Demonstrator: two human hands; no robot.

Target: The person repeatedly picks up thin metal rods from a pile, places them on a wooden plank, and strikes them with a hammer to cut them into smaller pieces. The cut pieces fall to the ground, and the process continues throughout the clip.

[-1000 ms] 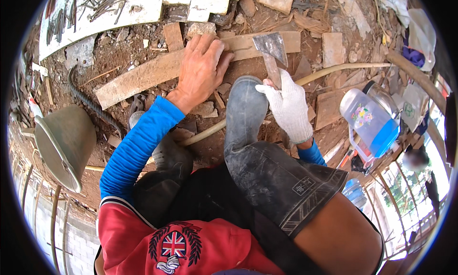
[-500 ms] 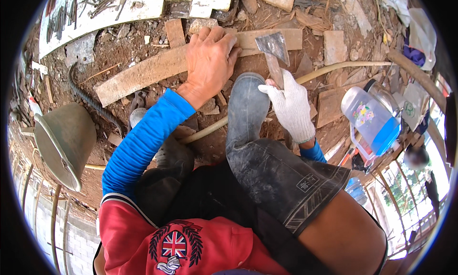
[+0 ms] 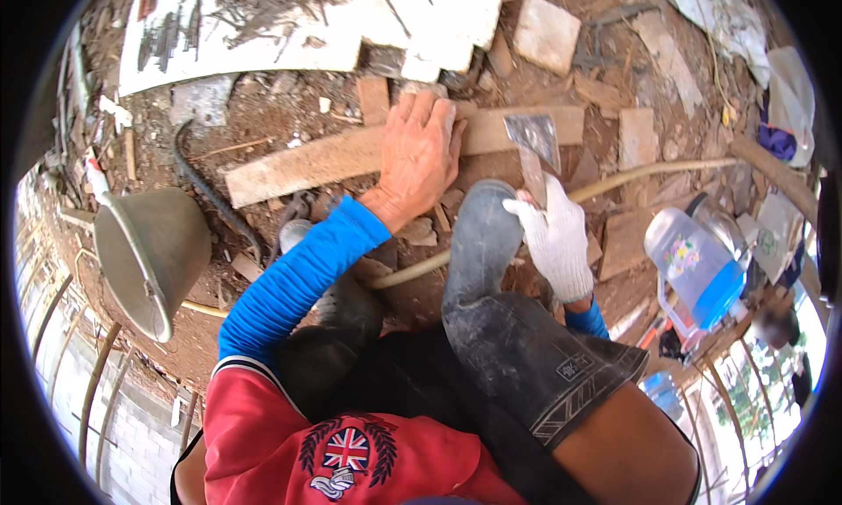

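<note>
A long, flat wooden plank (image 3: 307, 161) lies across the dirt in front of my boots. My bare left hand (image 3: 419, 159) is over its middle, fingers bent across the far edge and pressing it down. In a white knitted glove, my right hand (image 3: 554, 242) is closed around the wooden handle of a small hatchet (image 3: 533, 138). The hatchet's flat metal head is above the plank's right part; whether they touch I cannot tell. Between my hands and close to the hatchet handle is the toe of my grey rubber boot (image 3: 484, 224).
A bucket (image 3: 153, 259) lies tipped at the left, near a dark ribbed bar (image 3: 210, 185). A white board (image 3: 289, 40) at the back carries many nails or metal rods. At the right are a bamboo pole (image 3: 653, 168) and a clear-and-blue plastic jug (image 3: 693, 264). Wood scraps and stones litter the dirt.
The whole view has shifted, so the scene sits lower and farther right. Both hands, the hatchet and the plank keep nearly the same places relative to one another.
</note>
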